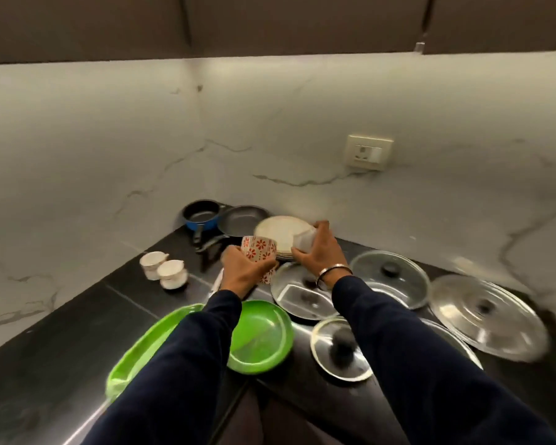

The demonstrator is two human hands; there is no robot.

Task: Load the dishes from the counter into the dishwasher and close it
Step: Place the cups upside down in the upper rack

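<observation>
We log the task as barely begun: the black stone counter (77, 332) carries nearly the whole load, and the dishwasher is nowhere in view, so whether it stands open we cannot tell. Largest first: a rectangular lime-green plastic tray (135, 351), a round lime-green plastic plate (264, 342), a big steel dome lid (488, 316) at far right, a glass lid with a black knob (389, 277), a steel plate (302, 297), a smaller glass lid with a dark knob (341, 348). Behind these, a stack of cream round plates (280, 229), a grey frying pan (241, 223), a small blue saucepan (201, 215), then two small white cups (164, 268) side by side. Our left hand (243, 271) grasps a white ceramic cup with red flower print (259, 248), lifted just beside the plate stack; a second like-patterned piece seems to sit below it, blurred. Our right hand (318, 252) curls round a small pale tumbler (304, 240) at the stack's edge. Both hands appear loaded for a carry. Everything else remains to move, door-closing last. No brand, label or writing is legible; motion blur smears the right side.
</observation>
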